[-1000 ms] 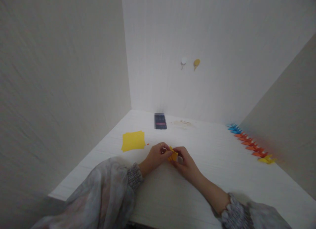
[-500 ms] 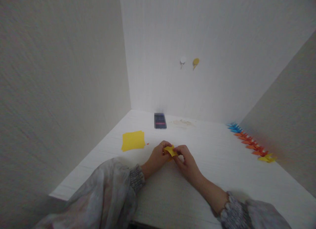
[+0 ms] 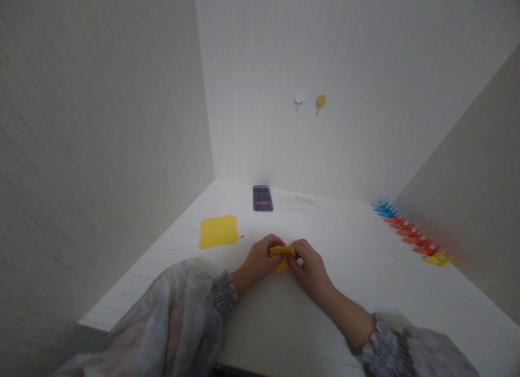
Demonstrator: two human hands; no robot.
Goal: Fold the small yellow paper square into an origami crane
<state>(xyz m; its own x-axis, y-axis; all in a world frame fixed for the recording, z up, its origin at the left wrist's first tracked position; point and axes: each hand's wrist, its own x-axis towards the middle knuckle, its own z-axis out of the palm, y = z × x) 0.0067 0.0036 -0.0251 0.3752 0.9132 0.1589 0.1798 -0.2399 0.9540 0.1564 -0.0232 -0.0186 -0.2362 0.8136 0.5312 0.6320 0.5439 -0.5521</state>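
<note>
— What are you counting around you?

— Two hooks are hanging on the back wall (image 3: 255, 79), a white hook (image 3: 299, 98) and a yellow hook (image 3: 320, 101); one stack of yellow sheets (image 3: 218, 232) is lying on the worktop (image 3: 345, 225) to my left, one orange scrap (image 3: 242, 236) is sitting just beside it, and one dark, blurred object (image 3: 262, 198) is lying farther back

— And on your right?

— A row of folded pieces (image 3: 414, 240) is running along the side, blue, then orange-red, then one yellow; they're overlapping too closely for me to count

— What are you holding?

— One small folded paper (image 3: 280, 250), yellow, in front of me; the fingers of my left hand (image 3: 260, 259) and right hand (image 3: 313, 268) are pinching it between them. It's showing a narrow band above a flap

— Textures?

— My grey sleeves (image 3: 170, 312) are bunching into ruffled cuffs, the row is bristling with points, and the pale worktop is showing faint streaks
</note>
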